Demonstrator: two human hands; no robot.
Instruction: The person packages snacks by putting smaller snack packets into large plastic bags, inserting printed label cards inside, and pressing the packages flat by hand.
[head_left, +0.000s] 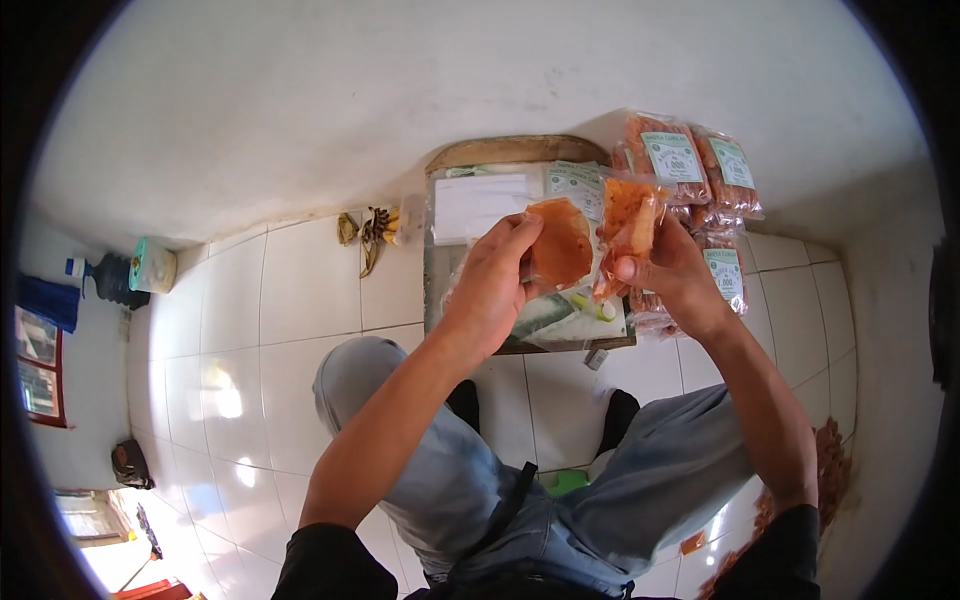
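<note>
My left hand pinches a thin, round orange cracker between thumb and fingers. Close beside it, my right hand grips a clear plastic bag with orange crackers inside, its thumb across the front. Both hands are raised over a low table. On the tabletop lie a stack of white sheets, some green printed labels and a yellow-green handled tool, partly covered by clear plastic.
Filled, labelled cracker packs are piled right of the table, against the wall. Bananas lie on the tiled floor to the left, near a clear container. A water jug stands farther left. Loose crackers lie at lower right.
</note>
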